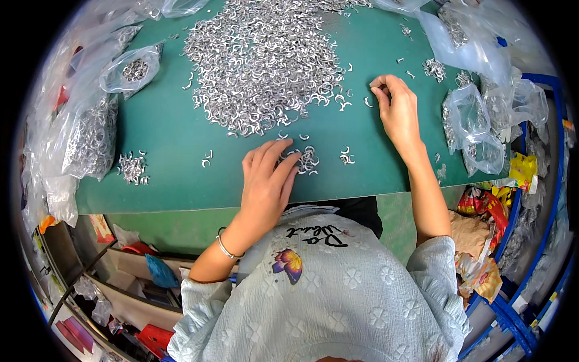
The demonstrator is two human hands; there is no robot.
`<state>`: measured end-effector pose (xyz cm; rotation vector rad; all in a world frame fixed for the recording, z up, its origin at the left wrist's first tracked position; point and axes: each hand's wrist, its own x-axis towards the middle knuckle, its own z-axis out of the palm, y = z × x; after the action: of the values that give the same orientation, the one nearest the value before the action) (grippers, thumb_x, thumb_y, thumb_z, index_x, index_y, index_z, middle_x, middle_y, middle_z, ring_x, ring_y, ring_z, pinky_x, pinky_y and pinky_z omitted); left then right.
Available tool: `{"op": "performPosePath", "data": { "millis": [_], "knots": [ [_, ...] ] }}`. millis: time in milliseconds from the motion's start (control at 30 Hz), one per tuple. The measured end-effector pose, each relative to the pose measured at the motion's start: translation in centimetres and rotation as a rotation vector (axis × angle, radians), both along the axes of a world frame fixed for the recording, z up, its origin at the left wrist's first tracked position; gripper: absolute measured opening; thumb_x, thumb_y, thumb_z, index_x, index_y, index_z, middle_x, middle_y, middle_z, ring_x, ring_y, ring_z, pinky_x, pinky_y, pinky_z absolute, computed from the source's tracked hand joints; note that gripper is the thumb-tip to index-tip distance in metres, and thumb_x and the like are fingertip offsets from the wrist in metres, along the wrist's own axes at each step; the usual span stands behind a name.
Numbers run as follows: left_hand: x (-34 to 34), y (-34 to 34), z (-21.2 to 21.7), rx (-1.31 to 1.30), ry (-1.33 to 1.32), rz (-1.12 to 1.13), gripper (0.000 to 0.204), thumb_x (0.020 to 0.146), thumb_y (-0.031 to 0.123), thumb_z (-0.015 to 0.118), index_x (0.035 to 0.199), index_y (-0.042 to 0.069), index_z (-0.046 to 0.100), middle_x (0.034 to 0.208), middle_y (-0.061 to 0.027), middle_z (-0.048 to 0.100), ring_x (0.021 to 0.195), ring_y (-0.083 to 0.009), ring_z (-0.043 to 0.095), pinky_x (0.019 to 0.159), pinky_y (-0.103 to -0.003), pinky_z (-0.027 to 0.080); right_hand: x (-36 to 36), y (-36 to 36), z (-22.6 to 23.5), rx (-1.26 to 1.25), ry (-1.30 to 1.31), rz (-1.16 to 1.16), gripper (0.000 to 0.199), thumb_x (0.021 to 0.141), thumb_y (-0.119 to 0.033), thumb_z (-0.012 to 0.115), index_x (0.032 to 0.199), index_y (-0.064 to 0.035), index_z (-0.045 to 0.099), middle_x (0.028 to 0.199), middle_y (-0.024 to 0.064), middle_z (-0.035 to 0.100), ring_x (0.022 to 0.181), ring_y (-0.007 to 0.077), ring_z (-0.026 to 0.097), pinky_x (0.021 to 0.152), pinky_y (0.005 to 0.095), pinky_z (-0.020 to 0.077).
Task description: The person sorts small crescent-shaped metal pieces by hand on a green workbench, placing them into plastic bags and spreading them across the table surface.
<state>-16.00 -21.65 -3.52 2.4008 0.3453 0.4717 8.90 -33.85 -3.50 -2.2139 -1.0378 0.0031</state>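
A large heap of small silver crescent-shaped metal pieces (pixel 265 66) covers the far middle of the green tabletop (pixel 163 120). Close to the near edge, my left hand (pixel 266 178) is open, its fingers apart and the fingertips at a small pile of the same crescents (pixel 307 160). Over on the right, my right hand (pixel 398 111) has thumb and forefinger pinched together. Whatever may be between those fingertips is too small to make out. One loose crescent (pixel 368 102) lies just left of them. A tiny cluster of crescents (pixel 347 157) sits between the two hands.
Clear plastic bags filled with metal pieces (pixel 93 139) line the left side, and more bags (pixel 473 127) stand at the right. Separate small piles lie at the left (pixel 132 168) and far right (pixel 434 69). A blue rack (pixel 552 181) stands beyond the right edge.
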Motion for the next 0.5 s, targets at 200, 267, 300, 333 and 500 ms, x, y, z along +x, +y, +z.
{"op": "performPosePath", "data": {
  "millis": [200, 267, 300, 333, 500],
  "knots": [
    [0.0, 0.0, 0.0, 0.008, 0.037, 0.048, 0.030, 0.080, 0.000, 0.068, 0.109, 0.005, 0.065, 0.123, -0.0118, 0.057, 0.113, -0.0312, 0.053, 0.098, -0.042, 0.036, -0.5, -1.3, 0.9, -0.085, -0.138, 0.198, 0.018, 0.076, -0.004, 0.073, 0.091, -0.0016, 0.064, 0.086, 0.0113, 0.061, 0.084, 0.0297, 0.059, 0.074, 0.0397, 0.0482],
    [0.0, 0.0, 0.2, 0.008, 0.038, 0.049, 0.030, 0.080, 0.000, 0.068, 0.109, 0.005, 0.065, 0.123, -0.0119, 0.058, 0.113, -0.0309, 0.053, 0.097, -0.042, 0.036, -0.8, -1.6, 0.3, -0.092, 0.077, 0.114, 0.016, 0.077, -0.004, 0.072, 0.091, -0.0013, 0.064, 0.084, 0.0122, 0.060, 0.082, 0.0294, 0.059, 0.073, 0.0393, 0.0480],
    [0.0, 0.0, 0.2, 0.004, 0.039, 0.059, 0.029, 0.080, 0.000, 0.068, 0.109, 0.005, 0.065, 0.123, -0.0119, 0.058, 0.113, -0.0309, 0.053, 0.097, -0.041, 0.036, -0.6, -1.6, 0.4, -0.080, 0.075, 0.103, 0.015, 0.077, -0.003, 0.071, 0.091, -0.0010, 0.063, 0.083, 0.0125, 0.060, 0.080, 0.0294, 0.059, 0.072, 0.0390, 0.0482],
    [-0.2, 0.0, 0.2, 0.000, 0.041, 0.069, 0.029, 0.080, 0.000, 0.068, 0.108, 0.005, 0.065, 0.122, -0.0120, 0.058, 0.113, -0.0308, 0.053, 0.098, -0.041, 0.036, -0.3, -1.5, 0.5, -0.068, 0.073, 0.091, 0.015, 0.078, -0.003, 0.071, 0.090, -0.0007, 0.063, 0.083, 0.0128, 0.060, 0.078, 0.0294, 0.059, 0.071, 0.0387, 0.0483],
    [-0.3, 0.1, 0.6, 0.001, 0.038, 0.081, 0.028, 0.080, -0.001, 0.067, 0.107, 0.005, 0.066, 0.122, -0.0119, 0.058, 0.113, -0.0303, 0.054, 0.098, -0.041, 0.036, 4.3, -2.7, 0.0, 0.166, 0.369, -0.112, 0.011, 0.089, -0.004, 0.064, 0.098, 0.0011, 0.065, 0.090, 0.0084, 0.068, 0.080, 0.0122, 0.062, 0.070, 0.0257, 0.0497]
  ]
}}
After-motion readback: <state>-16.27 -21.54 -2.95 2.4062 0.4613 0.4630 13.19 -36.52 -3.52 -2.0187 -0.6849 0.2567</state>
